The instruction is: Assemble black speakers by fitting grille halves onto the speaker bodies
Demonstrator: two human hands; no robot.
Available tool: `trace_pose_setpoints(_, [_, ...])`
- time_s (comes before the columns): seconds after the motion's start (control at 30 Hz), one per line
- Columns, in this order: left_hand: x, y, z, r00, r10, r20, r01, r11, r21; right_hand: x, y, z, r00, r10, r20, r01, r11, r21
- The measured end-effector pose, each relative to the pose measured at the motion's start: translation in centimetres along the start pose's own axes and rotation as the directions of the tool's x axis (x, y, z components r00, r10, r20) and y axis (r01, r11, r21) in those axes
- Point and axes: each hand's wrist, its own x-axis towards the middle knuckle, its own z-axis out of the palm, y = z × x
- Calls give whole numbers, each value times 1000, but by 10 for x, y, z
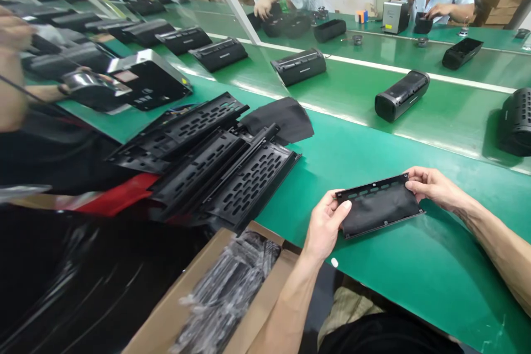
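My left hand [326, 227] and my right hand [433, 188] hold a black perforated plastic speaker grille panel [375, 204] by its two short ends, just above the green workbench [385, 271]. A sheet of black mesh fabric [377, 213] lies against the panel and hides most of its slots. Left of my hands is a pile of similar slotted grille panels [232, 174], with a loose piece of black fabric [280, 119] beside it.
An open cardboard box [265, 271] holds plastic-wrapped parts at the bench's near edge. Several black speaker housings [298, 66] stand in a row along the green belt. Co-workers' hands [262, 7] work across the bench, and another person's arm [12, 61] is at far left.
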Motion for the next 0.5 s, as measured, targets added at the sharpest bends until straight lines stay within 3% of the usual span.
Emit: trace_pose_setpoints(0.5, [-3,-5,-3,998,58,15,-58,998,30,-6,-7,-5,999,-9,46,11,999,-43])
